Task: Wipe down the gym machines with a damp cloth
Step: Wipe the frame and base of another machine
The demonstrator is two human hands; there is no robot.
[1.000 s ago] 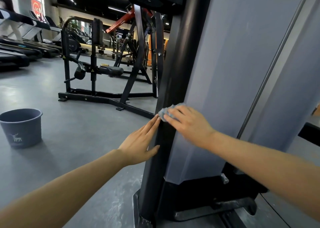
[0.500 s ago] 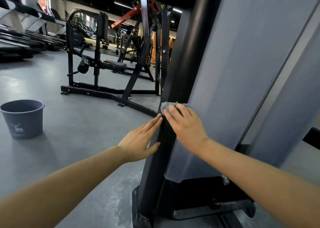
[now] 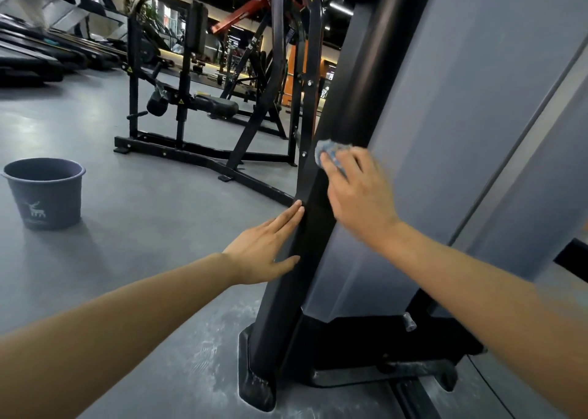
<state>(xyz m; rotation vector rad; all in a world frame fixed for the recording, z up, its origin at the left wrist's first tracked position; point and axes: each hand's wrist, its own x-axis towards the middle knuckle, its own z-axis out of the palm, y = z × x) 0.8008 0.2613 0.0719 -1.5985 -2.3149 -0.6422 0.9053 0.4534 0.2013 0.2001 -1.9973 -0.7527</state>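
Cloth (image 3: 330,150): a small blue-grey wad lying against the black post (image 3: 350,100) of the machine, at the seam where the post meets the grey panel (image 3: 461,132). It sits under the fingertips of the right hand (image 3: 359,199), and only its upper and left edges poke out past them.
Right hand: reaches in from the lower right, back of the hand toward me, fingers laid fairly straight over the cloth and pressing it flat to the post rather than bunching it. The hand is blurred and the thumb is hidden.
Left hand (image 3: 264,253): flat and spread, holding nothing. Its fingertips and thumb touch the left edge of the post, lower down than the cloth and apart from it.
Black post: leans up to the right from a scuffed base plate (image 3: 254,383) on the floor (image 3: 143,211).
Grey panel: smooth, running up the right side of the post.
Bucket (image 3: 44,192): dark grey with a pale deer print, upright on the floor, well off to the left of both hands.
Background: a black bench machine (image 3: 203,106) beyond the post, and a row of treadmills (image 3: 47,55) at far left.
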